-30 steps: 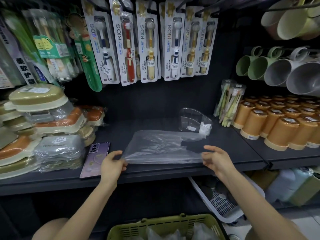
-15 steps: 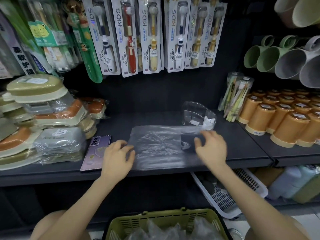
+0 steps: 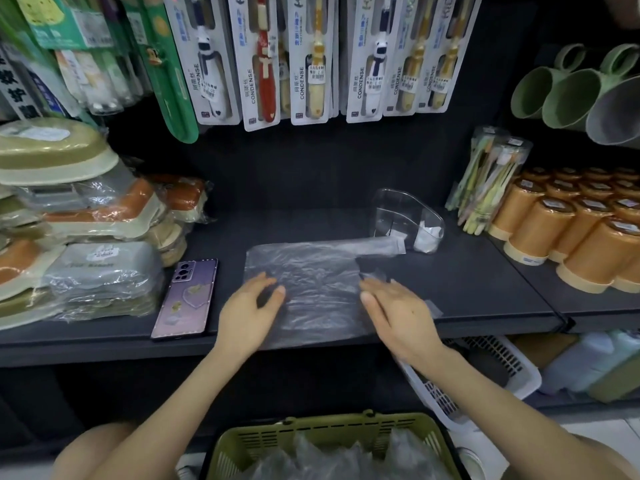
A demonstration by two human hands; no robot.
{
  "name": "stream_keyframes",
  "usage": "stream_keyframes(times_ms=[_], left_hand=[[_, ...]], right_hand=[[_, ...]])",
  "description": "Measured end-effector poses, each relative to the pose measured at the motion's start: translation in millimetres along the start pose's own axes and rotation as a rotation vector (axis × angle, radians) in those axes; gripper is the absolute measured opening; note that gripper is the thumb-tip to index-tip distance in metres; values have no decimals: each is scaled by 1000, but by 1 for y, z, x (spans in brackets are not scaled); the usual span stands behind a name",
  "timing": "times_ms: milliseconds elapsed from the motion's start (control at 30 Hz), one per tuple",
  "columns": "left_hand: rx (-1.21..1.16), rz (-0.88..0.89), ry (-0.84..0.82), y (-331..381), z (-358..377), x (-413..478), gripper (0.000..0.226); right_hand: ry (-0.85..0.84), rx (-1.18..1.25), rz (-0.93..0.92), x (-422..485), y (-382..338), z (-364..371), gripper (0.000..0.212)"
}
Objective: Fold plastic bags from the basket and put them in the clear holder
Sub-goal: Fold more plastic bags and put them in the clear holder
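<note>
A clear plastic bag (image 3: 318,282) lies spread flat on the dark shelf (image 3: 467,289), one handle strip reaching right toward the clear holder (image 3: 398,216). The holder stands upright at the back right of the bag and has a folded white bag inside. My left hand (image 3: 247,313) rests on the bag's left edge with fingers loosely bent. My right hand (image 3: 398,313) presses on the bag's right edge, fingers fairly straight. The green basket (image 3: 332,431) sits below at the bottom of the view with several crumpled clear bags in it.
A purple phone (image 3: 188,299) lies left of the bag. Stacked wrapped soap boxes (image 3: 69,237) fill the shelf's left end. Orange cups (image 3: 581,230) and a toothbrush pack (image 3: 488,181) stand at the right. Carded toothbrushes (image 3: 311,60) hang above. A white basket (image 3: 485,372) sits on the lower shelf.
Both hands pushed the bag farther onto the shelf and flattened it. They have drawn closer together over the bag's near half, and the view has moved nearer the shelf.
</note>
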State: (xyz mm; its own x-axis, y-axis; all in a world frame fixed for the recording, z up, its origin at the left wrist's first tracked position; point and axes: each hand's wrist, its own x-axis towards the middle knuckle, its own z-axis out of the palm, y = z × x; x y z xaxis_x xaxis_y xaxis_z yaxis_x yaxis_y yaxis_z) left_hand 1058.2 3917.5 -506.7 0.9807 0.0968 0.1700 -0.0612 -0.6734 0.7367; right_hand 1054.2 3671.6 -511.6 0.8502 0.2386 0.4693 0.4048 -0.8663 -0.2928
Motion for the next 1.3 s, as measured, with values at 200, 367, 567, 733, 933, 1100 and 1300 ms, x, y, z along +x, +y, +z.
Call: stream_keyframes(times_ms=[200, 367, 567, 733, 933, 1100, 1300], left_hand=[[296, 108, 19, -3, -4, 63, 40], [656, 76, -221, -23, 17, 95, 55], [669, 58, -257, -39, 24, 96, 58], [560, 40, -286, -39, 21, 100, 58], [382, 153, -186, -31, -5, 80, 70], [589, 302, -344, -31, 5, 28, 122], [658, 254, -397, -36, 11, 22, 96]], right_hand=[[-280, -109, 29, 95, -43, 42, 63], [-506, -264, 11, 124, -61, 96, 57], [-533, -341, 182, 115, 2, 78, 58], [-533, -292, 289, 110, 52, 48, 56], [-333, -178, 3, 77, -23, 33, 83], [-452, -162, -156, 34, -61, 60, 74], [-509, -167, -7, 15, -7, 33, 106]])
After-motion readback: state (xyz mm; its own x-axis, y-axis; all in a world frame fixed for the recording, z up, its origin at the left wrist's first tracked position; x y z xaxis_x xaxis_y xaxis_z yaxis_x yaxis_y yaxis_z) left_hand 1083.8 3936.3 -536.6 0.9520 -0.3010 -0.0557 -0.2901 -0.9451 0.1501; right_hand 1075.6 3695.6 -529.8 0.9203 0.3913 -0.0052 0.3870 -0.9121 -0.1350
